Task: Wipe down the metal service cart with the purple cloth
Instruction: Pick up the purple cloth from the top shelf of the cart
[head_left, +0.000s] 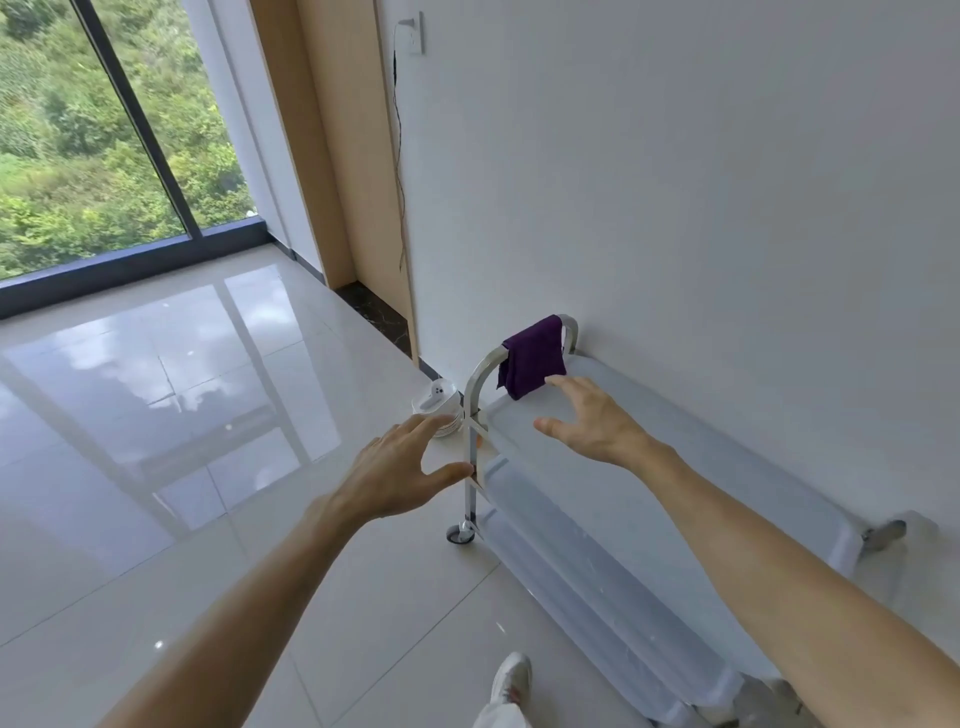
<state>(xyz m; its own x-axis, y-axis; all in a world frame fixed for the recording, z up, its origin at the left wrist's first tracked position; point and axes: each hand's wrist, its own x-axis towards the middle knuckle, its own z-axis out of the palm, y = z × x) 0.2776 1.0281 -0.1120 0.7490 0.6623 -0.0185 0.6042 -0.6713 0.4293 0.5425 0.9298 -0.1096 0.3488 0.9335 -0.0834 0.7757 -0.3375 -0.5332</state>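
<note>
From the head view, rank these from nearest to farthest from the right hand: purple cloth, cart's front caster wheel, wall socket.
From the right hand:
1. Purple cloth, draped over the cart handle just beyond the fingertips.
2. Front caster wheel, down at floor level under the cart's near-left corner.
3. Wall socket, high on the wall, far end.

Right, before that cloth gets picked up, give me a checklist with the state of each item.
1. Purple cloth within reach, draped over the cart handle: ok.
2. Right hand free and open, fingertips near the cloth's lower edge: ok.
3. Left hand free, open beside the handle's upright post: ok.
4. Top shelf free of objects where it shows: ok.
5. Caster locked so the cart stays put: cannot tell.
6. White device on the floor beside the cart, out of the cloth's path: ok.
</note>
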